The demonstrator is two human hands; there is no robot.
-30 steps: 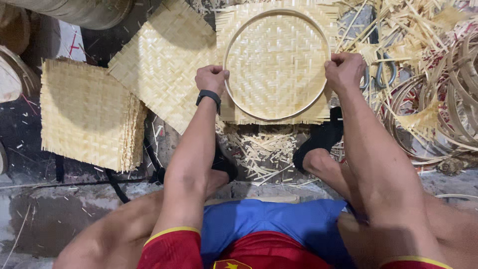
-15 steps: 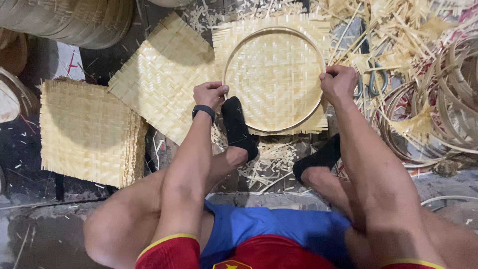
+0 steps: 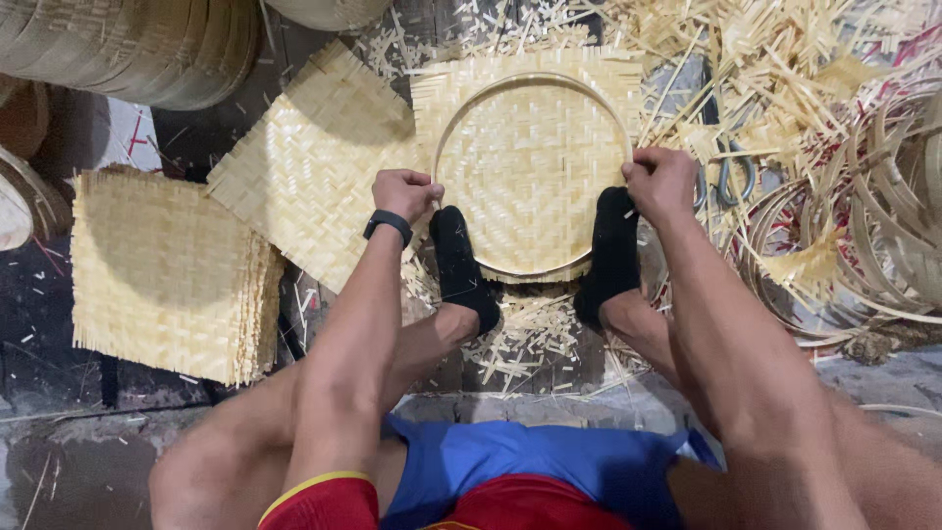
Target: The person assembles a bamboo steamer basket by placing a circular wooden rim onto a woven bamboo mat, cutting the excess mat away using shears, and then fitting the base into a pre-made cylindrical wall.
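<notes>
Both arms reach straight forward from the body, elbows nearly locked, knees up on either side. Left hand (image 3: 404,193) is a closed fist, knuckles up, black wristband (image 3: 389,225) behind it; fingers curled down on the left edge of the hoop (image 3: 535,79) and the mat (image 3: 530,162) under it. Right hand (image 3: 659,183) is also fisted, fingers clamped on the hoop's right edge. The mat with its hoop lies flat on the floor between the two fists, just beyond the fingertips. Left foot (image 3: 461,265) in a black sock presses the mat's near rim just right of the left fingers; right foot (image 3: 610,257) presses it just left of the right fingers.

Versus half a second ago: the right foot has come up onto the rim beside the right hand; before it sat lower, off the mat. A second ago neither foot was on it. Hands hold about the same spots.

A second mat (image 3: 309,167) lies left of the left fingers, partly under the round one. A stack of mats (image 3: 162,270) sits farther left. Loose hoops (image 3: 863,245) coil right of the right fingers, with scissors (image 3: 731,172) half buried in strips (image 3: 785,49).

Fingertips hidden under both fists, so the exact grip is unclear. Baskets (image 3: 128,44) at top left are cut off.
</notes>
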